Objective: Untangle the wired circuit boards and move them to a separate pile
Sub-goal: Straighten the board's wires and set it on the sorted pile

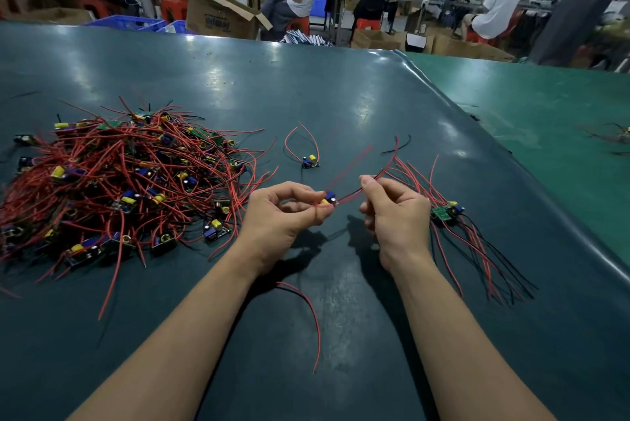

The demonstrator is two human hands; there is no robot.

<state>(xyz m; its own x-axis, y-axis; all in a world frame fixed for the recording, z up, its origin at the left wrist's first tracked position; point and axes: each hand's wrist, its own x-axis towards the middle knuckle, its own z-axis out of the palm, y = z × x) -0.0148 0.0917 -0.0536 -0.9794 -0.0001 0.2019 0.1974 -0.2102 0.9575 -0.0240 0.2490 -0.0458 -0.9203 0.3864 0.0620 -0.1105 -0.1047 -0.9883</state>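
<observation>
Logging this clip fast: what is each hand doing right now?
Left hand: pinches a small circuit board.
Right hand: pinches that board's red wire between thumb and forefinger.

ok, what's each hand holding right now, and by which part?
Left hand pinches one circuit board by its edge. Right hand pinches that board's red wire partway along.

We see a dark teal table [341, 97] with a brighter green mat [545, 107] on the far right. On the left, the tangled pile [119, 182] is mostly red wires, dotted with yellow and blue parts on green and black boards. Near right, the sorted pile [453, 216] shows a green board with red and black wires.
</observation>
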